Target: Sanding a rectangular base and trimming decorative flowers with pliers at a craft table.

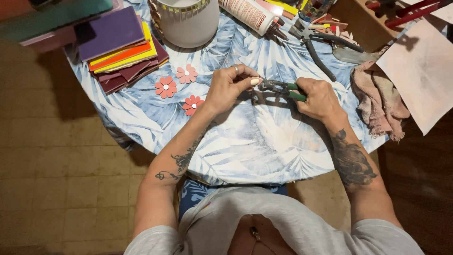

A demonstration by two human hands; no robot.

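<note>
My right hand (pixel 320 98) grips green-handled nippers (pixel 282 88) over a round table with a blue leaf-print cloth (pixel 255 141). My left hand (pixel 231 86) pinches a very small piece at the nippers' jaws; the piece itself is too small to make out. Both hands hover just above the cloth near the table's middle. Three pink-red mosaic flowers (pixel 166 87) lie on the cloth left of my left hand.
A stack of coloured tiles (pixel 120 47) sits at the back left, a white pot (pixel 188 21) behind the hands, a glue bottle (pixel 252 15) and dark pliers (pixel 314 45) at the back right. A pinkish rag (pixel 377 99) lies at the right edge.
</note>
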